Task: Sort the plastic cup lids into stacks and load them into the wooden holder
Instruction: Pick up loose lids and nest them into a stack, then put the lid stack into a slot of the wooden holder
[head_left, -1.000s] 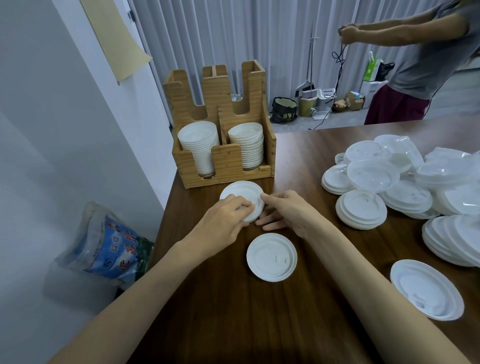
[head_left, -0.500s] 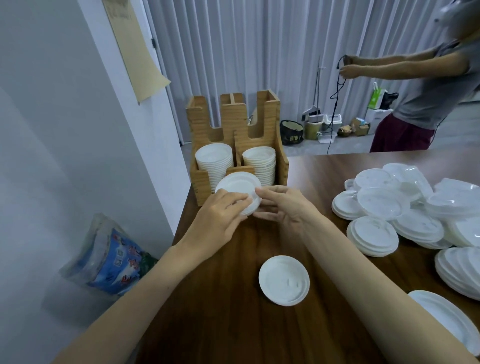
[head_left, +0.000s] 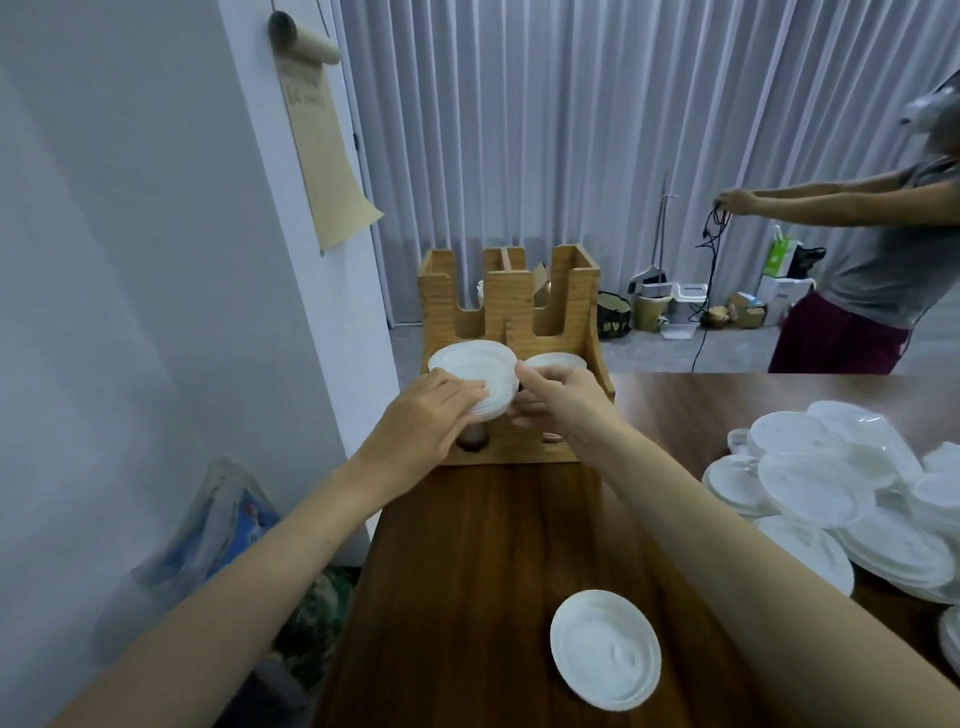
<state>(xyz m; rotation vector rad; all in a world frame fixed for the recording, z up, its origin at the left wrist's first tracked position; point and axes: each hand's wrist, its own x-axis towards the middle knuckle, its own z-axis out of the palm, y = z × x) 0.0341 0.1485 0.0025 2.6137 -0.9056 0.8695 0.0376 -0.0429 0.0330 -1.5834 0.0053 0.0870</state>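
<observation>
Fingers of the left hand (head_left: 426, 410) curl over the near left rim of a small stack of white lids (head_left: 475, 369), and the right hand (head_left: 561, 400) pinches its right edge, thumb on top. The stack is held off the tabletop (head_left: 467, 571), tilted toward the camera, at the front of the left compartment of the wooden holder (head_left: 519, 296) at the far left end. Whether it touches anything inside cannot be told. Another lid stack (head_left: 556, 359) sits in the right compartment. One single lid (head_left: 605, 649) lies alone near the person, and a loose heap of lids (head_left: 831, 483) covers the right side.
</observation>
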